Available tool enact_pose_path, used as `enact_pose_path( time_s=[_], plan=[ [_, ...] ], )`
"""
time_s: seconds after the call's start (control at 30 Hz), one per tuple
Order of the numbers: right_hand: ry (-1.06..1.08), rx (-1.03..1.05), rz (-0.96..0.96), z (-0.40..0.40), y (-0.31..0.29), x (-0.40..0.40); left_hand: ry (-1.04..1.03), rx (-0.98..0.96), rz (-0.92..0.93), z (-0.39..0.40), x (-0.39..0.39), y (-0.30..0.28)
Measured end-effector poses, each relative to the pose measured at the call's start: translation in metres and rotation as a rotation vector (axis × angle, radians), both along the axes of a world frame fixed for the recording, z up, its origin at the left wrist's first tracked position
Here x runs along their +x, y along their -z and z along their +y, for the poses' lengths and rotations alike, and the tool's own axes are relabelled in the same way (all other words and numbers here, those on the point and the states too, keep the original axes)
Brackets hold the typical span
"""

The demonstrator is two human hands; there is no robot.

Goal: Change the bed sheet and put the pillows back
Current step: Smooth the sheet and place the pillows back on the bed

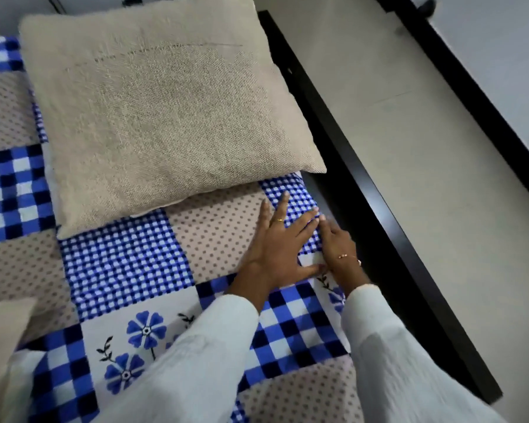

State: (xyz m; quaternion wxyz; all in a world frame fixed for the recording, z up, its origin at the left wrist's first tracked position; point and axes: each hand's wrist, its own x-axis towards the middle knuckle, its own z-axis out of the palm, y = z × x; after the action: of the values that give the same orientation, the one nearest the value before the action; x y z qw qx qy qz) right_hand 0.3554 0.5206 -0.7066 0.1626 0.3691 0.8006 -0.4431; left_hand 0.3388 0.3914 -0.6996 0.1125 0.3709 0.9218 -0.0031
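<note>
Fingers (287, 209) of the left hand (277, 248) lie straight and spread, pressing flat on the patchwork bed sheet (126, 257) near the bed's dark frame (376, 190). Beside it, touching, the right hand (338, 245) presses the sheet's edge with straight fingers, holding nothing. Two beige pillows show: one large pillow (153, 108) on the sheet, a second pillow (0, 331) at the lower left.

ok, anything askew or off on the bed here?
Nothing stands out. The beige pillow lies flat on the patchwork sheet, a bit skewed to the black bed frame. Left hand and right hand press the sheet's edge by the frame. A second pillow shows only partly.
</note>
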Motion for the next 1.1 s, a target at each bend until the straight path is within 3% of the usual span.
enact_pose_path(
  time_s=[0.13,0.23,0.3,0.4,0.43,0.5,0.6,0.7,0.8,0.87,0.93,1.0,1.03,1.1],
  plan=[
    [-0.050,-0.128,-0.164,0.022,0.012,0.005,0.115,-0.181,-0.107,0.049,-0.010,-0.002],
    [0.024,-0.037,-0.184,0.038,0.014,0.019,0.193,-0.331,-0.125,0.079,-0.005,-0.011],
    [0.190,0.079,0.002,0.042,0.004,0.043,0.218,-0.227,-0.087,0.088,0.016,-0.011],
    [0.215,0.233,0.268,0.025,-0.018,0.110,0.129,0.190,0.017,0.076,0.062,-0.010],
    [0.145,0.219,0.271,0.016,-0.021,0.134,0.100,0.292,0.027,0.066,0.080,-0.007],
    [-0.029,0.220,0.135,0.010,-0.014,0.178,0.125,0.309,0.005,0.049,0.112,-0.001],
    [-0.116,0.247,-0.096,0.024,0.002,0.198,0.272,0.213,-0.108,0.045,0.125,0.005],
    [-0.095,0.077,-0.236,0.047,0.012,0.187,0.308,0.058,-0.141,0.074,0.117,0.011],
    [-0.106,-0.067,-0.329,0.066,0.018,0.180,0.396,-0.244,-0.140,0.111,0.110,0.008],
    [-0.041,0.044,-0.327,0.072,0.017,0.191,0.395,-0.326,-0.085,0.129,0.116,0.004],
    [0.119,0.254,-0.192,0.065,0.015,0.213,0.318,-0.190,0.002,0.127,0.133,-0.007],
    [0.246,0.386,0.017,0.037,0.007,0.246,0.198,0.076,0.049,0.108,0.162,-0.017],
    [0.260,0.386,0.128,0.024,0.005,0.264,0.158,0.223,0.090,0.093,0.177,-0.016],
    [0.176,0.366,0.286,0.007,0.018,0.297,0.105,0.310,0.155,0.054,0.200,-0.006]
  ],
)
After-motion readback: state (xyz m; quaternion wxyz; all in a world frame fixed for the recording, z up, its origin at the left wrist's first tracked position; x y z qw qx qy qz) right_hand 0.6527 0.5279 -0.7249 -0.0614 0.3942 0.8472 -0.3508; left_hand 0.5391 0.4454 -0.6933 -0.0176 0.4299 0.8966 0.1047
